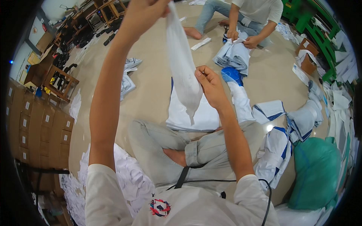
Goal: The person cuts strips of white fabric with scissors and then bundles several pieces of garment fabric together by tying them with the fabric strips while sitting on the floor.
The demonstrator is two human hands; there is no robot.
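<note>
A long strip of white cloth [182,56] hangs before me, its narrow, frayed lower end dangling free. High up, near the top edge of the picture, my left hand [142,19] grips the strip's upper part; some of its fingers are cut off by the frame. My right hand [210,86] pinches the strip's right edge lower down, between thumb and fingers. Small faint marks show on the cloth beside that thumb. Underneath, a folded stack of white fabric [192,121] with a blue edge lies on the floor in front of my crossed legs, partly covered by the strip.
Opposite sits a co-worker whose hands [243,39] hold a bundle of pale fabric [234,58]. Tied white-and-blue bundles [273,154] and a green sack [316,175] lie at right. White scraps [131,175] cover the floor at left, near stacked cardboard boxes [39,127]. Green machinery [308,25] stands far right.
</note>
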